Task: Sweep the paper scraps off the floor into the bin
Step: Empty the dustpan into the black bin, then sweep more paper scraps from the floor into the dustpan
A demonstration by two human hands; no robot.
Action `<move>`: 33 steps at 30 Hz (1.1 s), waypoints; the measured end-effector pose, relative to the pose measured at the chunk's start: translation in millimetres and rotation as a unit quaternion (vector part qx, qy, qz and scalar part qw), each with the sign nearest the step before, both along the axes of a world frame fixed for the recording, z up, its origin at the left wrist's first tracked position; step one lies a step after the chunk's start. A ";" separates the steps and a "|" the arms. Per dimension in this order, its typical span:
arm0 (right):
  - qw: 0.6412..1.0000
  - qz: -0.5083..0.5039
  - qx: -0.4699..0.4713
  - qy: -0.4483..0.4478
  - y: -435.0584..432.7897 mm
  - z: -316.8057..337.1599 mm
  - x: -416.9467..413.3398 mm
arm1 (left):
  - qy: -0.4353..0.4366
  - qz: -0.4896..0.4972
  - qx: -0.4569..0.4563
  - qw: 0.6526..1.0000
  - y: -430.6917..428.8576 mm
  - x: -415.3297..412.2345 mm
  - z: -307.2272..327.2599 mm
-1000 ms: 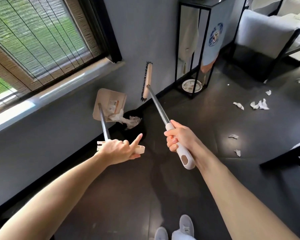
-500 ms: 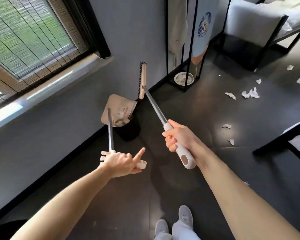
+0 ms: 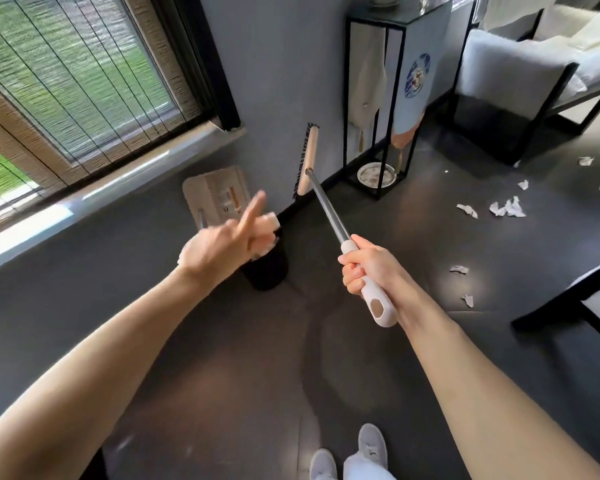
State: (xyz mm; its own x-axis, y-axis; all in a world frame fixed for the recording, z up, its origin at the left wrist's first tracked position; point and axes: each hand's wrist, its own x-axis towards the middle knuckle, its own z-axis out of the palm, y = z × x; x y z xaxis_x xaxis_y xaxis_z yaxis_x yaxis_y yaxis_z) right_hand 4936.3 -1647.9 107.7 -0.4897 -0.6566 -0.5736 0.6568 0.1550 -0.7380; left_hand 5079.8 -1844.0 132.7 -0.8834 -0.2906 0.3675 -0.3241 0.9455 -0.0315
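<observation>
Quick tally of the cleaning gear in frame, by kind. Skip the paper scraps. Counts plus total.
broom: 1, held by the right hand
dustpan: 1, held by the left hand
bin: 1
Total: 3

Bare forearms (image 3: 118,341) run from the frame's lower corners to a bare left hand (image 3: 219,251) and right hand (image 3: 371,268). At bottom centre, pale grey shoes (image 3: 372,445) (soft, rounded toes) sit under light trousers (image 3: 364,468).

Open floor (image 3: 413,220) between bin (image 3: 269,271) and paper scraps (image 3: 508,207), wall (image 3: 274,64) close behind bin, black stand (image 3: 402,11) beyond, bench (image 3: 568,294) at right
</observation>
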 end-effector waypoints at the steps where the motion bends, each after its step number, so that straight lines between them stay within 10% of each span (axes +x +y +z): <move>1: 1.000 -0.006 -0.004 -0.004 2.8 1.8 0.0 | 0.029 0.053 0.075 0.995 -0.2 -3.7 16.0; 7: 0.999 -0.029 -0.009 0.013 29.8 5.5 4.7 | 0.244 0.153 0.309 0.907 1.8 -7.6 111.0; 20: 0.992 -0.119 0.026 -0.022 114.5 -28.6 -41.5 | 0.067 0.087 0.525 0.844 91.5 -111.0 -32.6; 33: 0.955 -0.273 0.040 -0.109 204.9 -82.2 -262.9 | -0.039 -0.035 0.569 0.821 185.0 -390.3 -61.6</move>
